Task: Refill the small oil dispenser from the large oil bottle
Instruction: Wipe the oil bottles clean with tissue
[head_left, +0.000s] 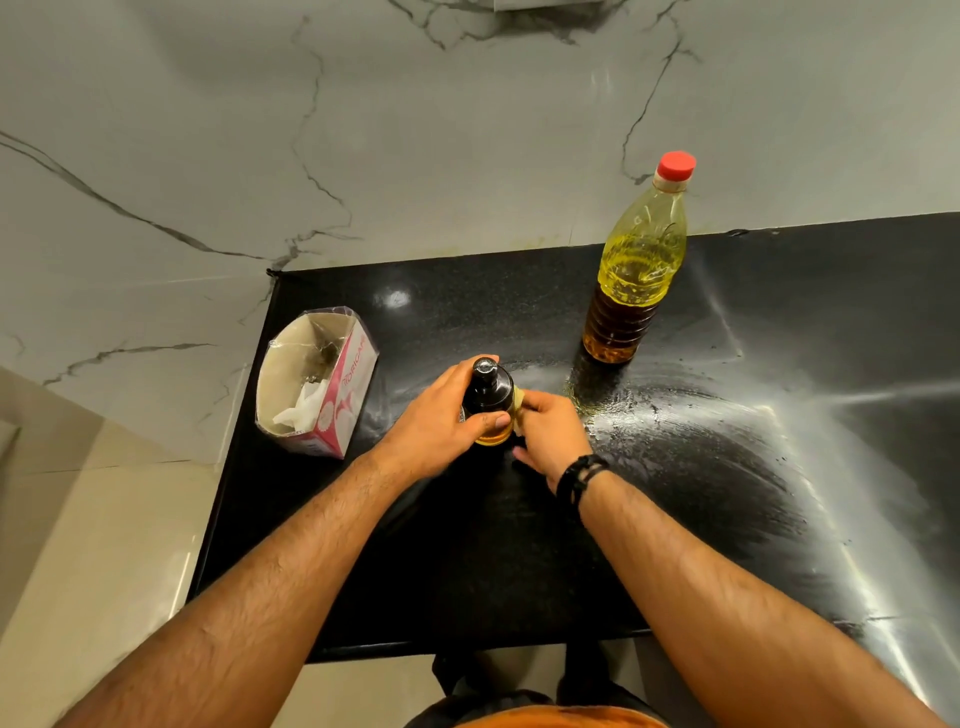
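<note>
My left hand (441, 426) wrapped round the small oil dispenser (488, 402), its body mostly hidden, my right hand (550, 434) pinching its side, large oil bottle (636, 270) capped, near the worktop's (519, 545) far edge

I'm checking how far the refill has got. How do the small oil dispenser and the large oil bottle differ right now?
The small oil dispenser has a black top; the large oil bottle has a red cap, closed. The dispenser is gripped by the left hand and the right hand; the bottle stands untouched further back. The dispenser is shorter. Both stand upright on the black counter holding yellow oil.
</note>
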